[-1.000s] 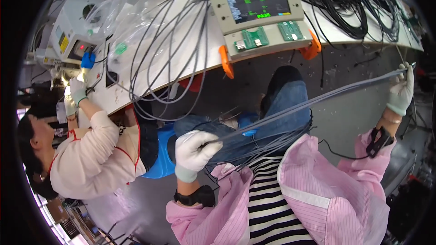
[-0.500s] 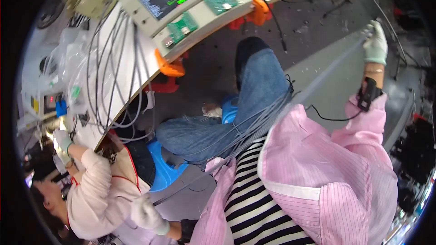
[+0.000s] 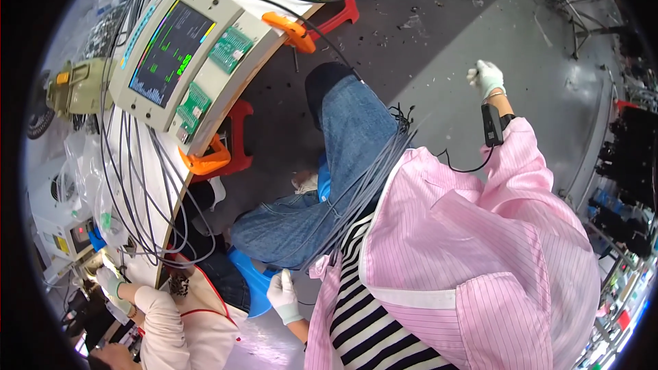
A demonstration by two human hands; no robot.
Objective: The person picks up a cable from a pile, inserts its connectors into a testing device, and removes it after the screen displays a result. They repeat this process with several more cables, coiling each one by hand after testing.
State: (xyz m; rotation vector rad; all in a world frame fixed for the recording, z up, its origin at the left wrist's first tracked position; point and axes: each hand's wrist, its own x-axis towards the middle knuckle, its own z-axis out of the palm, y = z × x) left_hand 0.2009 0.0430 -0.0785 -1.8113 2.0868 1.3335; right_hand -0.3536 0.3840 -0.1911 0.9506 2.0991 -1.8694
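Note:
A bundle of thin grey cables (image 3: 367, 181) lies across my lap, over the jeans (image 3: 353, 123), with dark connector ends by the knee. My left hand (image 3: 282, 296), in a white glove, is at the near end of the bundle. Its fingers are drawn together; what they hold, if anything, cannot be made out. My right hand (image 3: 488, 77), also gloved, is out over the floor at the right, apart from the bundle. Its fingers are curled in, and no cable shows running from it. A black device (image 3: 491, 125) is on my right wrist.
A cable tester (image 3: 171, 55) with a lit screen and two green circuit boards stands on the white table (image 3: 140, 212), near orange clamps (image 3: 291, 31). More grey cables (image 3: 147, 171) hang over the table edge. A co-worker (image 3: 168, 322) sits at the left; red stools (image 3: 240, 137) are under the table.
My left hand has come right toward the lap bundle. My right hand has drawn back left; the blurred streak between it and the lap is gone. The view has shifted and turned.

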